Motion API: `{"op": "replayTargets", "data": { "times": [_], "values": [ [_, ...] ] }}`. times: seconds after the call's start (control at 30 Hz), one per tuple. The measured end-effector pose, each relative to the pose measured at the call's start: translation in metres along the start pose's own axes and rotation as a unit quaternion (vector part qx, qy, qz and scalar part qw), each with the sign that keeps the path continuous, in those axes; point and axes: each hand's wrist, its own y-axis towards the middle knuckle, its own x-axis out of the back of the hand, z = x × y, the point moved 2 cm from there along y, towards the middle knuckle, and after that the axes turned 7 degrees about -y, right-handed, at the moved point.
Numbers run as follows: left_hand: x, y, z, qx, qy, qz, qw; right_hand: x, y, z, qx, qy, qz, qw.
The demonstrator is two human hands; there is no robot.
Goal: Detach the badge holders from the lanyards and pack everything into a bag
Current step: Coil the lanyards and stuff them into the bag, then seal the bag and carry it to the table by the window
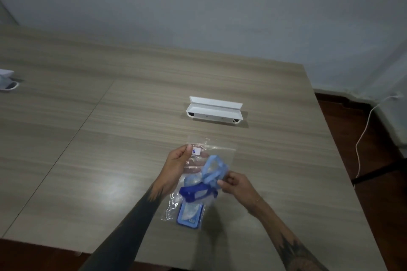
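A clear plastic bag (222, 152) with a small white label hangs over the table, and my left hand (179, 164) grips its upper left edge. My right hand (234, 182) pinches a light blue lanyard (214, 169) bunched at the bag's right side. Below it a dark blue lanyard (193, 192) is folded across the bag. A light blue badge holder (189, 214) sits in the bag's lower end, which rests on the table. Whether the lanyards lie fully inside the bag is hard to tell through the plastic.
A white cable box (214, 110) with its lid up is set into the wooden table (110, 138) beyond the bag. Another white fitting (6, 82) shows at the far left. A white cable (365, 130) runs down the wall at right over dark floor.
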Motion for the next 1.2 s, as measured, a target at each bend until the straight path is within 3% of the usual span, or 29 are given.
{"op": "replayTargets", "data": {
  "times": [0.17, 0.3, 0.4, 0.57, 0.7, 0.8, 0.97, 1.2],
  "values": [
    [0.043, 0.014, 0.035, 0.061, 0.063, -0.081, 0.993, -0.043, 0.011, -0.045, -0.102, 0.021, -0.078, 0.991],
    [0.071, 0.022, 0.075, 0.119, 0.092, -0.120, 0.981, -0.077, 0.021, -0.075, -0.155, -0.026, -0.124, 0.980],
    [0.082, 0.026, 0.093, 0.129, 0.150, -0.122, 0.973, -0.091, 0.030, -0.088, -0.179, -0.107, -0.180, 0.961],
    [0.099, 0.018, 0.105, 0.168, 0.244, -0.194, 0.935, -0.098, 0.038, -0.095, -0.255, -0.102, -0.284, 0.919],
    [0.108, 0.003, 0.121, 0.245, 0.260, -0.205, 0.911, -0.100, 0.047, -0.098, -0.313, -0.050, -0.290, 0.903],
    [0.107, -0.002, 0.130, 0.266, 0.236, -0.208, 0.911, -0.099, 0.049, -0.105, -0.324, -0.011, -0.280, 0.904],
    [0.102, -0.003, 0.137, 0.241, 0.185, -0.189, 0.934, -0.095, 0.041, -0.112, -0.317, 0.067, -0.231, 0.917],
    [0.048, 0.012, 0.121, 0.186, 0.162, -0.131, 0.960, -0.043, 0.011, -0.100, -0.262, 0.104, -0.265, 0.922]
  ]
}}
